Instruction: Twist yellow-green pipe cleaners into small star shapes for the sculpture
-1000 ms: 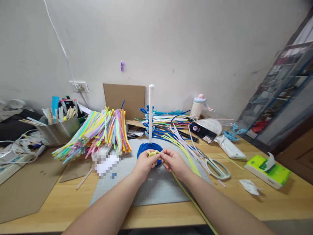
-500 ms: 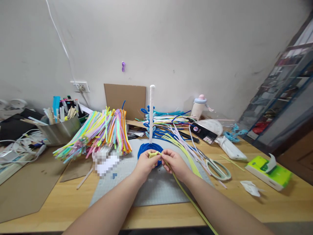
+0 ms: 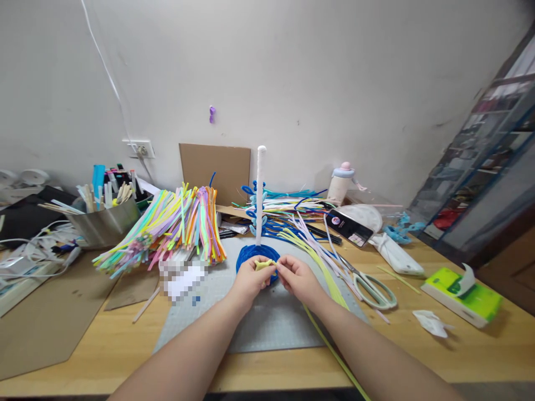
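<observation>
My left hand [image 3: 252, 278] is closed on the bent end of a yellow pipe cleaner [image 3: 264, 264]. Right beside it, my right hand [image 3: 295, 274] pinches the same pipe cleaner, whose long tail runs under my right forearm to the table's front edge. Just behind both hands stands a round base [image 3: 246, 257] wound in blue pipe cleaner. A white wrapped post [image 3: 259, 195] rises upright from it. Blue pipe cleaner loops [image 3: 251, 214] show along the post's left side. My fingers hide part of the base and the pinched spot.
A grey cutting mat [image 3: 271, 334] lies under my hands. Pipe cleaner bundles [image 3: 167, 228] are at left, and loose yellow pipe cleaners [image 3: 330, 273] at right. Scissors [image 3: 374, 289], a phone [image 3: 351, 227], a tissue pack [image 3: 463, 292] and a bottle [image 3: 340, 184] stand or lie farther right.
My right fingers have shifted slightly along the pipe cleaner, and its tail has swung a little beneath my right wrist. The left hand keeps its grip; the view has moved slightly.
</observation>
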`<state>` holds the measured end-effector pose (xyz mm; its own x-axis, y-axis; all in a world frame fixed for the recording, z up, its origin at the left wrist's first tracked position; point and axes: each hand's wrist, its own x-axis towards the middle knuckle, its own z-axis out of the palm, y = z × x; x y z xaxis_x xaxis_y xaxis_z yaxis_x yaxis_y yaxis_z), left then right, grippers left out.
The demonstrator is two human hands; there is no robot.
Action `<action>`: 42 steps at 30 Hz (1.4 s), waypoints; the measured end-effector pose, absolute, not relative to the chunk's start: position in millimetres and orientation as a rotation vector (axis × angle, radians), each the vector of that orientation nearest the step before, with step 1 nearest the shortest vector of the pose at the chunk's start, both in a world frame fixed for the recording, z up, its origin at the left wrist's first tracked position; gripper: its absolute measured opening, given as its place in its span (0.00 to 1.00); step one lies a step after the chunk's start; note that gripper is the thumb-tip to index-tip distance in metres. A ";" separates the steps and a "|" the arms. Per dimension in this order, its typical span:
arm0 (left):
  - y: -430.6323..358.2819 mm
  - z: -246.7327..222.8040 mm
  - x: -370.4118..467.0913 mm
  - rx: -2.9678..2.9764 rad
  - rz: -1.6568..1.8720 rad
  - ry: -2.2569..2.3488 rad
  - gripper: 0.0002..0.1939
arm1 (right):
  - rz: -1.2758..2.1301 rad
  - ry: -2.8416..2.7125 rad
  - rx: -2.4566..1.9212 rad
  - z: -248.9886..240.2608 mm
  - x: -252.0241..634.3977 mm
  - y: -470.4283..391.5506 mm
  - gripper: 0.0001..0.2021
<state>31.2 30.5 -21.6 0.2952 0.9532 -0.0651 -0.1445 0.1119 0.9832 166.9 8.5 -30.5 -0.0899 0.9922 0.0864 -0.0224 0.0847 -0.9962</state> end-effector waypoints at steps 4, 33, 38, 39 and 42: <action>31.6 -22.6 31.3 1.147 0.995 0.926 0.16 | 1.206 -1.330 -1.078 -30.4 168.4 8.9 0.13; 22.2 -12.5 19.6 2.319 0.991 0.988 0.06 | 1.930 -0.719 -0.880 -20.6 178.7 9.1 0.09; 21.4 -15.1 21.5 2.226 1.061 1.011 0.05 | 1.884 -0.833 -0.874 -22.1 179.0 7.4 0.11; 21.4 -15.9 22.0 2.185 1.085 1.026 0.05 | 1.850 -0.873 -0.884 -22.9 178.6 7.2 0.11; 21.2 -17.7 23.7 2.054 1.129 1.062 0.05 | 1.716 -0.968 -0.939 -25.5 176.8 7.8 0.12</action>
